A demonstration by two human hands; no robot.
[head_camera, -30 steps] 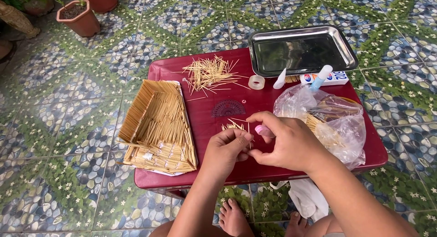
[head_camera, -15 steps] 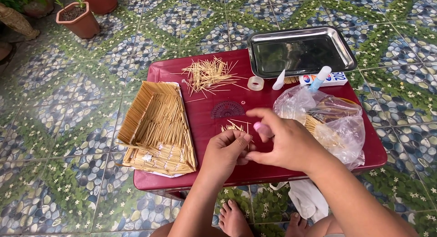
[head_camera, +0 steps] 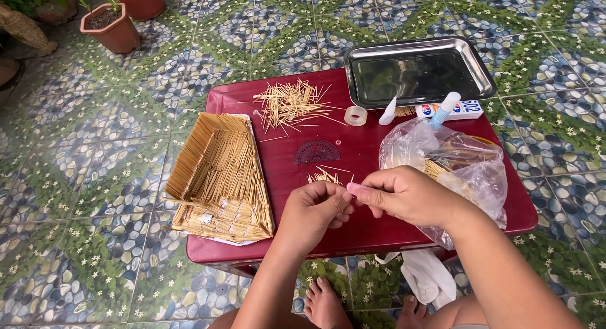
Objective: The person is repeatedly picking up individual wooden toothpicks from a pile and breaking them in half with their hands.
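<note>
While both hands [head_camera: 312, 212] [head_camera: 404, 193] pinch | sticks [head_camera: 325, 176]: uncountable | trays [head_camera: 418, 73]: 1

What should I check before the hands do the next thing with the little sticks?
1. Left hand holding a bunch of toothpicks: ok.
2. Right hand fingers meeting the left hand: ok.
3. Toothpick structure resting flat on the red table: ok.
4. Spare toothpick pile on the table: ok.
5. Glue tube capped: cannot tell.
6. Plastic bag beside the right hand, open: cannot tell.
</note>
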